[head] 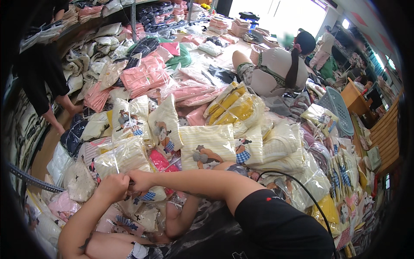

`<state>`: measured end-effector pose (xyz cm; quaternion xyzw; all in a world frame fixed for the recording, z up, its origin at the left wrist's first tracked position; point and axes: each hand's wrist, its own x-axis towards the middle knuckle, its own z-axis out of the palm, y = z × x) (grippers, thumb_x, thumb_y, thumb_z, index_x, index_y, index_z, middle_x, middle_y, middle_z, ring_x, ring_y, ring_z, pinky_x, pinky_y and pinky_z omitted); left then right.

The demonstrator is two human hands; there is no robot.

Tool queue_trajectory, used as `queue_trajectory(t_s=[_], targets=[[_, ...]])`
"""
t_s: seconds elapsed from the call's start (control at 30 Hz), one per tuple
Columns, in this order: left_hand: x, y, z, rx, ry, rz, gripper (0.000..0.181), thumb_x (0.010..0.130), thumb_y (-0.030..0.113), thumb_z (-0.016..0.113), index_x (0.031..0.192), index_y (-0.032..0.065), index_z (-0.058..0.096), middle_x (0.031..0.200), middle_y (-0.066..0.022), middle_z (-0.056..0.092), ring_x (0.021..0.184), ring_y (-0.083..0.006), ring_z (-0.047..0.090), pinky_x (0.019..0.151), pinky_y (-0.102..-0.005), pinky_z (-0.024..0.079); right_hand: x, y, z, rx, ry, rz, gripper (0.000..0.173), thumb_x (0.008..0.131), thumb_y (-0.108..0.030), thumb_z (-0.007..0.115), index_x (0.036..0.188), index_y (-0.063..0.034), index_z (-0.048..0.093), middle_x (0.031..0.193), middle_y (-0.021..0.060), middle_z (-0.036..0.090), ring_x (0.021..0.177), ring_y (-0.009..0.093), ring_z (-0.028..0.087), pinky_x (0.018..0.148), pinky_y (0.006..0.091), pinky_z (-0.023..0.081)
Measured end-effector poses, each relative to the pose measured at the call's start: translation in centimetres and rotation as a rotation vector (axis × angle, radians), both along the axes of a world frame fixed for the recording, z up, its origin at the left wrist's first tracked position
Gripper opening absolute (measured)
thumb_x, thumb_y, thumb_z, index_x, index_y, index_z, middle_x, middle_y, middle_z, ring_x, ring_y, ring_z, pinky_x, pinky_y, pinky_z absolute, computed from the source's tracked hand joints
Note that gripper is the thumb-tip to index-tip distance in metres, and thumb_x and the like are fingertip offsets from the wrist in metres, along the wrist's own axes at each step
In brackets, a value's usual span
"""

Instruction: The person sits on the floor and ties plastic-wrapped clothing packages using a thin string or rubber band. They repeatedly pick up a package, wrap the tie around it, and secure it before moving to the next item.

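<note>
My left hand (115,185) and my right hand (141,182) meet, fists closed, at the near edge of a bundle of cream striped garments (129,154) in clear plastic bags. A white tie string (115,160) crosses the bundle and runs down to my fingers, which hide its end. Just beyond lies another tied cream bundle (131,120) with a cartoon print. To its right leans a bagged striped garment (165,131), with a larger bagged cream garment (207,142) beside it. Under the tied bundle a bright pink packet (163,162) shows.
Pink bundles (145,76) and a yellow bundle (231,105) are heaped ahead. A person (278,69) sits at the right; another (42,71) stands at the left. A blue-grey plastic basket (336,108) stands right. A black cable (300,184) curves past my right arm. Metal shelving (133,22) rises behind.
</note>
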<state>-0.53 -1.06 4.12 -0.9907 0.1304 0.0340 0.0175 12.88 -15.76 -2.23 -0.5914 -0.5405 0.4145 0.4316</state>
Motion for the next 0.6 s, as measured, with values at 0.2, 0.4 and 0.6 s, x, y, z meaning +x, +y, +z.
queue_trajectory(t_s=[0.2,0.4,0.6], targets=[[0.6,0.8,0.3,-0.465,-0.076,0.309,0.013,0.065,0.008,0.07,0.071,0.0008,0.062,0.07,-0.0175,0.065,0.065,-0.037,0.067,0.062,-0.0447,0.055,-0.3,1.3,-3.1,0.275,-0.081,-0.079,0.029,0.083,-0.019,0.07,0.107,-0.0043,0.072,0.099,0.019,0.074,0.093,0.037,0.072,0.082,0.045,0.056],[0.1,0.6,1.0,-0.532,-0.037,0.292,0.012,0.067,0.008,0.071,0.074,0.0006,0.065,0.07,-0.0166,0.065,0.066,-0.0349,0.067,0.062,-0.0422,0.055,0.1,1.1,-3.7,0.147,-0.189,-0.012,0.03,0.087,-0.019,0.069,0.111,-0.0014,0.071,0.106,0.02,0.072,0.101,0.036,0.071,0.088,0.0446,0.055],[0.0,0.9,1.5,-0.41,-0.052,0.125,0.013,0.069,0.006,0.071,0.08,0.0018,0.066,0.078,-0.0161,0.067,0.073,-0.0351,0.069,0.066,-0.044,0.057,-0.2,0.9,-3.9,0.165,-0.135,-0.024,0.032,0.089,-0.022,0.071,0.112,-0.0007,0.071,0.109,0.0209,0.071,0.103,0.037,0.07,0.091,0.0445,0.055]])
